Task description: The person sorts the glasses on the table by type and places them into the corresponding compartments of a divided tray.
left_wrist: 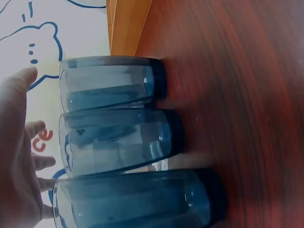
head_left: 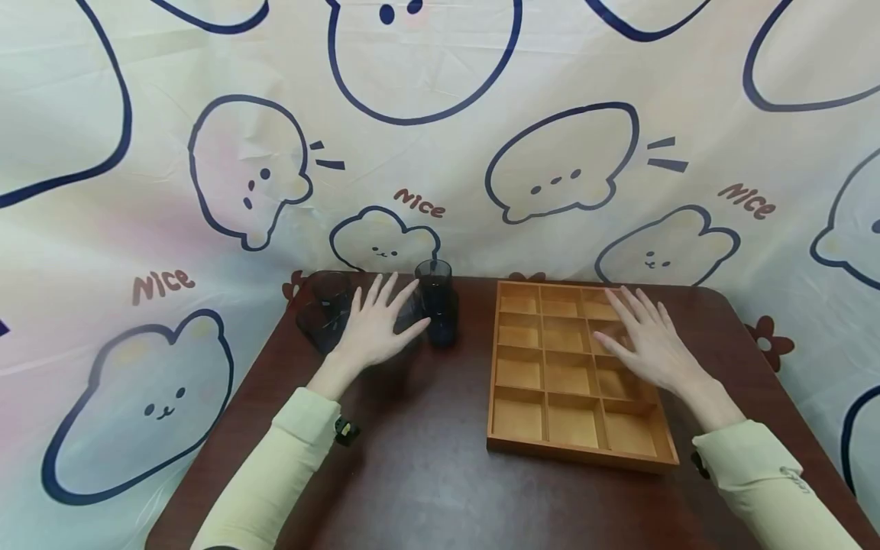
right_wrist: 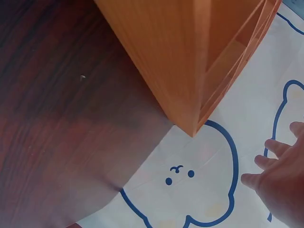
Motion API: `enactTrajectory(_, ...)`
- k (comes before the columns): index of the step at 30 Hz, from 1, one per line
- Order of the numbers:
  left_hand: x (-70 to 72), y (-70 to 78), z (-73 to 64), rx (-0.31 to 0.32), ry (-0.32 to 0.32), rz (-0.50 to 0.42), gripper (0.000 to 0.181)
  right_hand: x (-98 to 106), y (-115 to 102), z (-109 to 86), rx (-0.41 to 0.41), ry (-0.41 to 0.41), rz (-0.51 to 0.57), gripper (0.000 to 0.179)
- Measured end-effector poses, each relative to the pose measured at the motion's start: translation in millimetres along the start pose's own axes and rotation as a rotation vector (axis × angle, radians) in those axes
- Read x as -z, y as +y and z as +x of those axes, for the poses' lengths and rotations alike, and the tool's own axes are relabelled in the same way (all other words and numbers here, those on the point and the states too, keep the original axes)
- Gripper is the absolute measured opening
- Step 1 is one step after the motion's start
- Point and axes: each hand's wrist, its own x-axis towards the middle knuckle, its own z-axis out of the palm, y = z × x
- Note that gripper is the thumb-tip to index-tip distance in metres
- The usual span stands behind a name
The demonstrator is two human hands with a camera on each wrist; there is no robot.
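My left hand [head_left: 373, 327] hovers with spread fingers over the back left of the table, in front of and above several dark blue glasses. One blue glass [head_left: 440, 313] stands upright just right of its thumb; others are partly hidden behind the hand. In the left wrist view three glasses stand in a row, the nearest glass [left_wrist: 137, 199] largest, a middle glass [left_wrist: 118, 140] and a far glass [left_wrist: 111, 81]. My right hand [head_left: 649, 347], fingers spread, is above the right side of a wooden compartment tray [head_left: 580, 452]. Neither hand holds anything.
The dark brown table [head_left: 426, 473] has its back edge against a white curtain [head_left: 440, 153] printed with blue cartoon outlines. The tray's grid of square compartments shows bare wood. At the table's left back lie dark glass shapes [head_left: 319, 325], hard to tell apart.
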Motion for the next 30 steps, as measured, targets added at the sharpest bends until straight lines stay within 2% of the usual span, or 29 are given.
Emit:
enactTrajectory(7, 6.6, -9.6, -13.7, 0.026, 0.022, 0.008, 0.086, -5, 6, -8.4, 0.006, -0.024, 0.011, 0.090)
enactTrajectory(16, 7.9, -25.8, -33.7, 0.087, 0.068, -0.027, 0.088, -14, 8, -40.2, -0.028, -0.070, 0.050, 0.098)
enactTrajectory(23, 9.8, -44.8, -45.9, 0.152, 0.160, -0.080, 0.090, -23, 9, -65.7, -0.028, -0.067, 0.036, 0.098)
enactTrajectory(30, 14.1, -68.9, -61.5, 0.254, 0.267, -0.144, 0.091, -32, 6, -85.5, -0.081, -0.094, -0.009, 0.105)
